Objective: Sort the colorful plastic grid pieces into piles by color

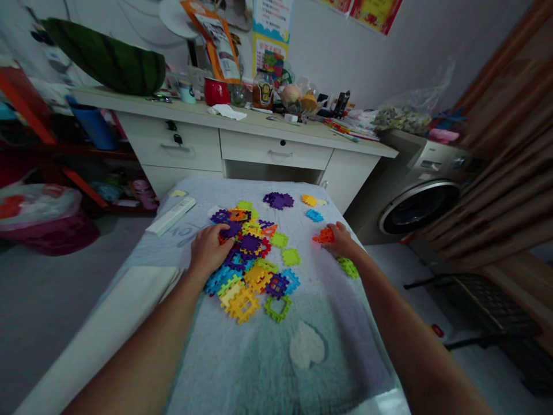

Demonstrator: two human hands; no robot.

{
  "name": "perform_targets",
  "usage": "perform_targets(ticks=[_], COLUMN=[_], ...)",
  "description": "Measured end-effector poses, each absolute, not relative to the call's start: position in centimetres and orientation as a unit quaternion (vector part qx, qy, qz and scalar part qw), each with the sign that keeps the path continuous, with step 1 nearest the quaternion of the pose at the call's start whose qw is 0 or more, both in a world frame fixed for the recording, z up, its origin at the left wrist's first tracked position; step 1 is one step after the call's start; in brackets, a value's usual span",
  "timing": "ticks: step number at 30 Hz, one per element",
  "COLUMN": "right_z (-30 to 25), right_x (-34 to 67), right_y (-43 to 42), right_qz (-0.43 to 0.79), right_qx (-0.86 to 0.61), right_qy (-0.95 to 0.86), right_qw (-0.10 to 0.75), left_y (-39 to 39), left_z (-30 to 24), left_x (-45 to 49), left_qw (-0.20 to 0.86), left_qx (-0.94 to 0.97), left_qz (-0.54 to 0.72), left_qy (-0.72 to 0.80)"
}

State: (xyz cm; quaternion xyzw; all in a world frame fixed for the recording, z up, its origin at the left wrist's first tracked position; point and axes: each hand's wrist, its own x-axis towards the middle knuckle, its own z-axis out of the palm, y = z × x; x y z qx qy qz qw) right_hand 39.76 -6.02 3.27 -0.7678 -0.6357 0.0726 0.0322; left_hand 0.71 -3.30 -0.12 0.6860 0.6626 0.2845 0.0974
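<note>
At the left side of a mixed heap of notched plastic building tiles (258, 278), my left hand (209, 249) has its fingers and thumb closed on a purple tile (234, 229). My right hand (341, 241), at the table's right edge, grips orange tiles (324, 236) low over the cloth. Close to it are a small blue pile (314, 215), a yellow pile (309, 200) and a green pile (348, 267), partly behind my right forearm. A purple pile (279, 200) lies at the far middle. Loose light-green tiles (291, 256) sit right of the heap.
A pale cloth (259, 374) covers the table, with a long white box (171, 216) at its left. Beyond stands a white desk (254, 147) bearing a cut watermelon (110, 60), jars and bags. A washing machine (404, 190) and a dark chair (484, 300) are on the right.
</note>
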Motion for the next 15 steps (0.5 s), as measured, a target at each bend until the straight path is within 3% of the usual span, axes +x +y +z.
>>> perform_targets(ticks=[15], right_z=[2.9], right_x=[41.3], right_y=[-5.6], right_qz=[0.058], right_qx=[-0.753], right_qy=[-0.644], right_qw=[0.122], left_y=[-3.4], left_z=[0.1], left_x=[0.7], left_qw=[0.105], left_qx=[0.685], left_qz=[0.285], left_qy=[0.663])
